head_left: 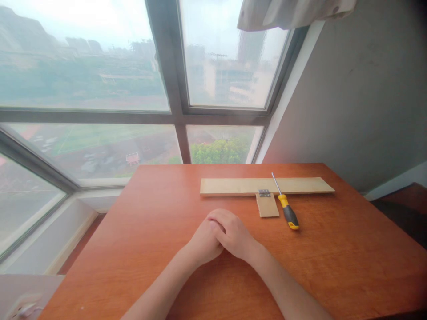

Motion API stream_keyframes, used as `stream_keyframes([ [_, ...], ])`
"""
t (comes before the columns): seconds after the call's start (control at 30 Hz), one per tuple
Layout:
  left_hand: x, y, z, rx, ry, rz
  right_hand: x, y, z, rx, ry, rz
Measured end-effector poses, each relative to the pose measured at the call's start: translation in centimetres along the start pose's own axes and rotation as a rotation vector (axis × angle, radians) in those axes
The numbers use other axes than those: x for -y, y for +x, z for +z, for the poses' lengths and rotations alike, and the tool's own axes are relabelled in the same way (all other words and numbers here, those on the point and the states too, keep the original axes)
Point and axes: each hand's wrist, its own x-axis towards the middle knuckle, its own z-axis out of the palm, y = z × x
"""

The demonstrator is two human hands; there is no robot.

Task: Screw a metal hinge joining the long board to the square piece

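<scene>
My left hand (pixel 204 240) and my right hand (pixel 235 233) are clasped together on the wooden table. The right fingers lie folded over the left hand, whose own fingers are curled and mostly hidden. No tool is visible in either hand. Beyond them lies a long pale wooden board (pixel 230 186). A small metal hinge (pixel 264 193) sits at its near edge, joining a small piece of thin board (pixel 267 208). Just right of that piece rests a yellow and black screwdriver (pixel 288 212), its shaft lying across the long board.
The reddish-brown table (pixel 140 213) reaches close to large windows with grey frames (pixel 180 118). A grey wall (pixel 350 102) rises at the right, and a curtain (pixel 290 13) hangs above. At the lower left is a white surface with a socket (pixel 26 306).
</scene>
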Motion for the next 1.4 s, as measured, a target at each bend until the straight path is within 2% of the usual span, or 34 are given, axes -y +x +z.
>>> stream_keyframes([
  [0.37, -0.2, 0.1, -0.1, 0.024, 0.027, -0.005, 0.1, -0.1, 0.1, -0.003, -0.067, -0.022],
  [0.47, -0.5, 0.6, -0.9, 0.063, -0.013, -0.029, -0.2, 0.1, -0.4, -0.024, -0.128, -0.008],
  [0.57, -1.2, 1.2, -2.2, 0.164, -0.014, -0.05, -1.7, 0.3, -2.3, -0.171, -0.248, 0.103],
  [0.67, -1.6, 1.5, -3.2, 0.244, 0.016, -0.08, -4.0, 0.0, -5.7, -0.386, -0.385, 0.284],
  [0.77, -1.7, 1.5, -3.5, 0.268, 0.021, -0.089, -6.1, -1.1, -9.4, -0.545, -0.49, 0.482],
  [0.87, -1.6, 1.5, -3.3, 0.269, 0.011, -0.099, -7.4, -2.8, -11.8, -0.612, -0.529, 0.649],
  [0.97, -1.4, 1.5, -3.1, 0.259, -0.013, -0.113, -8.1, -4.1, -12.6, -0.621, -0.525, 0.772],
  [1.17, -1.0, 1.5, -2.9, 0.226, -0.092, -0.125, -10.0, -4.7, -12.1, -0.552, -0.438, 0.948],
  [1.27, -1.0, 1.7, -2.9, 0.218, -0.111, -0.111, -10.9, -4.5, -12.3, -0.537, -0.378, 0.96],
  [1.4, -1.1, 2.2, -2.8, 0.192, -0.117, -0.102, -11.5, -4.1, -12.6, -0.571, -0.283, 0.89],
])
